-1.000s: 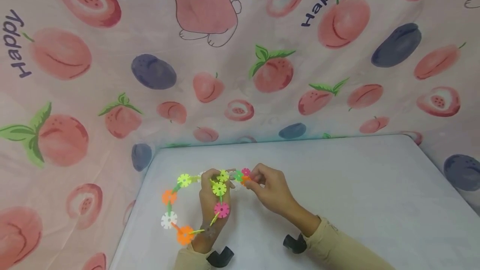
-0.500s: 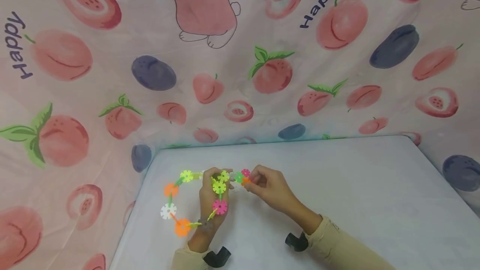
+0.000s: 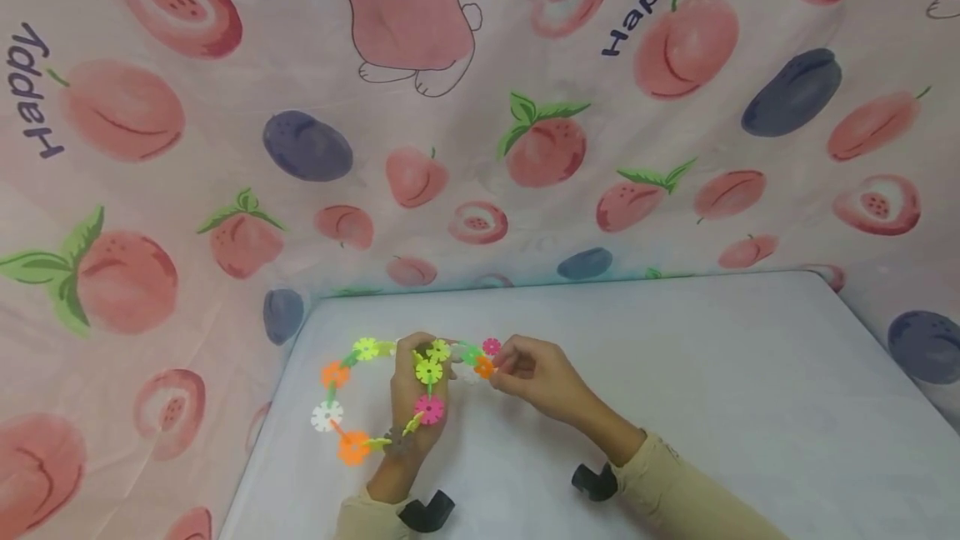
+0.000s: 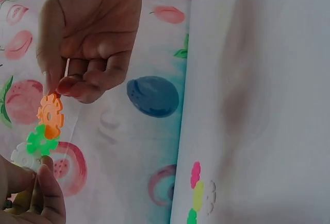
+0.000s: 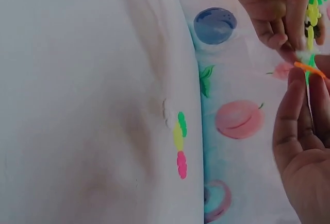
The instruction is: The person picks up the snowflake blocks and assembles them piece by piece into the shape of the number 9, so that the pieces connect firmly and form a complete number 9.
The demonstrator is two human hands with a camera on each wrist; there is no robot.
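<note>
A chain of snowflake-shaped plastic discs (image 3: 429, 410), in yellow, orange, white, pink and grey, hangs in a loop about my left hand (image 3: 420, 398). Thumb and fingers of that hand pinch a clear white disc (image 4: 23, 154) near the chain's end, in the left wrist view. A green disc (image 4: 42, 140) is joined to it, with an orange disc (image 4: 50, 116) against the green one. My right hand (image 3: 547, 382) pinches the orange disc's edge between thumb and fingertips; its other fingers are curled. How deep the slots of orange and green sit together, I cannot tell.
On the white table (image 3: 675, 373) a few loose discs lie behind the hands: pink (image 5: 181, 165), yellow (image 5: 178, 135), green (image 5: 182, 123) and white (image 5: 166, 113). A fruit-print cloth (image 3: 480, 132) hangs behind. A black fitting (image 3: 427, 512) sits at each wrist.
My left hand and the looped chain have shifted slightly left and up. The orange disc shows more fully now, a little further left. My right hand has barely moved and keeps its pinch.
</note>
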